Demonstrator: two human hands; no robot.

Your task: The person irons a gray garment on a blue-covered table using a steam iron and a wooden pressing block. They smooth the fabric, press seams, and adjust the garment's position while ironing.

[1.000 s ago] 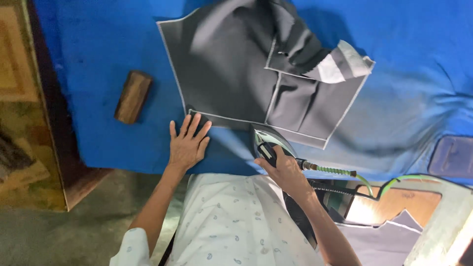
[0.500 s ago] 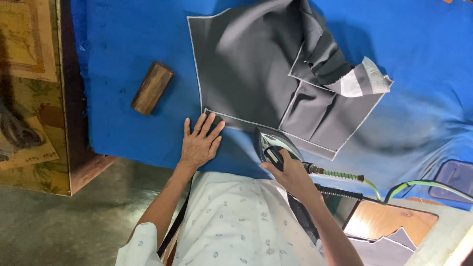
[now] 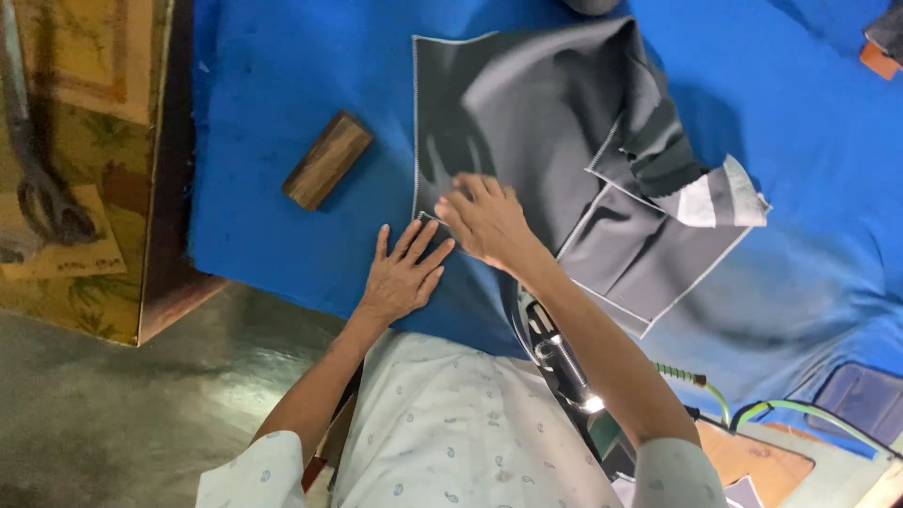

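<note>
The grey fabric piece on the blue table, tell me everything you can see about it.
The grey fabric piece is smooth dark woven cloth edged with pale overlock stitching. It lies mostly flat on the blue padded table, its right part folded over, showing a lighter lining flap. The right hand presses flat on its lower left area; the left hand touches its near corner.

A: Where's the fabric piece (image 3: 536,122)?
B: On the padded table (image 3: 282,75), wooden block (image 3: 327,160) to its left.
A: Hands?
B: Both on its near corner, left hand (image 3: 403,275) beside right hand (image 3: 487,218). Iron (image 3: 555,353) sits below the right forearm.
</note>
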